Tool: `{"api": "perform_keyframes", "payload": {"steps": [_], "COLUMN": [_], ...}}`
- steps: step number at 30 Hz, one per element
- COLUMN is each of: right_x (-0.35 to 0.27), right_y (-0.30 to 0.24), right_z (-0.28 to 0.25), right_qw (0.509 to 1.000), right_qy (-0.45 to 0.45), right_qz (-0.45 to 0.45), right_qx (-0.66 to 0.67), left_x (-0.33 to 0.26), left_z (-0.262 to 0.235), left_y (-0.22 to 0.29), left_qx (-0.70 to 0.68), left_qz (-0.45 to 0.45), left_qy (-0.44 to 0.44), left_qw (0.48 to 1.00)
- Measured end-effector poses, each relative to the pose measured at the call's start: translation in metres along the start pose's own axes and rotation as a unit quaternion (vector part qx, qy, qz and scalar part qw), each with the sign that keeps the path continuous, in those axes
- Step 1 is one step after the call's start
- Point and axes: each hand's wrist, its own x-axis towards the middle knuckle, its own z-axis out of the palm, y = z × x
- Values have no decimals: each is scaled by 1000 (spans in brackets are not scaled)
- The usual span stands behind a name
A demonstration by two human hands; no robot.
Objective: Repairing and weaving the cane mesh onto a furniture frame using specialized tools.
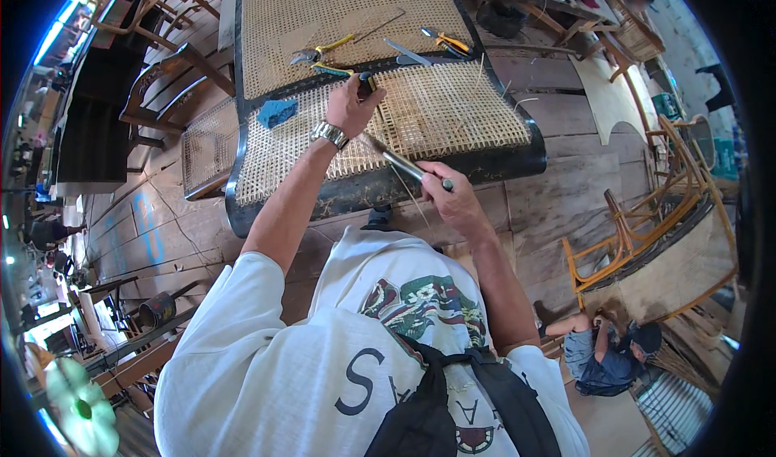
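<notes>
A woven cane panel point(440, 105) in a dark frame point(339, 192) lies before me. My left hand point(352, 107), with a metal watch at the wrist, is closed over the weave around a tool with a black-and-yellow handle point(368, 83); its working end is hard to see. In my right hand point(453, 198), near the front edge, is a hammer-like tool point(404, 166) with a shiny metal shaft, its brownish end pointing toward my left hand. A blue cloth-like lump point(277, 113) rests left of my left hand. Loose cane strands stick out at the right.
On the panel's far part lie yellow-handled pliers point(307, 56), a knife-like blade point(406, 52) and orange-and-black pliers point(451, 44). Wooden chair frames stand at the left point(174, 93) and right point(647, 239). A person point(602, 356) sits low at the right. A green fan point(81, 408) shows lower left.
</notes>
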Motion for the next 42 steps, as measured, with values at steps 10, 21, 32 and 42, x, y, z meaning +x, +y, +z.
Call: {"api": "perform_keyframes", "payload": {"steps": [10, 21, 32, 42], "right_x": [-23, 7, 57, 86], "right_y": [8, 6, 4, -1], "right_z": [-14, -18, -1, 3], "right_qw": [996, 969, 956, 948], "right_qy": [84, 196, 242, 263], "right_qz": [23, 60, 69, 75], "right_qx": [33, 134, 152, 163], "left_x": [10, 46, 86, 95], "left_z": [-11, 8, 18, 14], "left_y": [-56, -65, -78, -48], "left_qx": [-169, -148, -186, -127], "left_qz": [-24, -28, -19, 18], "left_qy": [159, 128, 84, -93], "left_qw": [972, 980, 979, 987]}}
